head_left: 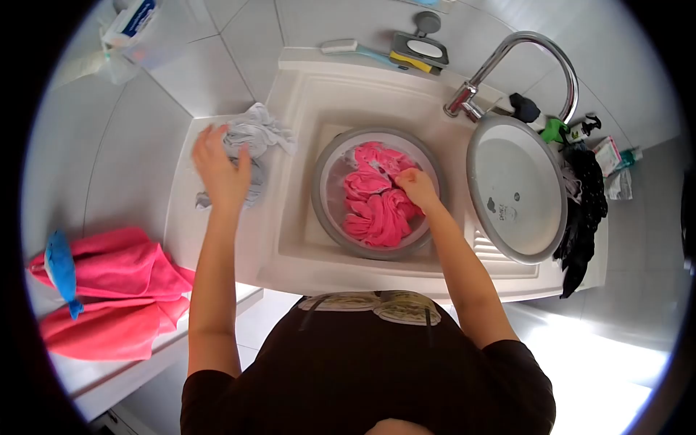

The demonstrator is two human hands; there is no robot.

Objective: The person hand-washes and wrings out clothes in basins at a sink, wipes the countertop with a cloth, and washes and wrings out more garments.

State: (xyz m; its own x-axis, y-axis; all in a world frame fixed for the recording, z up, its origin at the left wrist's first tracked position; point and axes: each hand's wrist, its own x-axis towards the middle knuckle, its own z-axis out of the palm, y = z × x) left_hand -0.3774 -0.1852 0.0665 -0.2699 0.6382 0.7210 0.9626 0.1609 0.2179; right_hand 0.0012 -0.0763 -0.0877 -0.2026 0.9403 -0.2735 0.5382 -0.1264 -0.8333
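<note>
A bright pink wet garment (378, 206) lies bunched in a round grey-rimmed basin (328, 226), which stands inside the sink. My right hand (418, 190) is closed on the garment's upper right part, fingertips partly hidden in the folds. On the counter left of the sink is a crumpled pale grey and white cloth (259, 134). My left hand (220, 168) is over the left side of this cloth, thumb and fingers apart. Whether it touches the cloth I cannot tell.
A second basin (516, 192) stands tilted right of the sink (297, 246), below the curved faucet (522, 40). Dark clothes (583, 210) hang at the far right. Brushes (362, 52) and a soap dish (422, 49) are on the back ledge. Pink towels (123, 272) lie at left.
</note>
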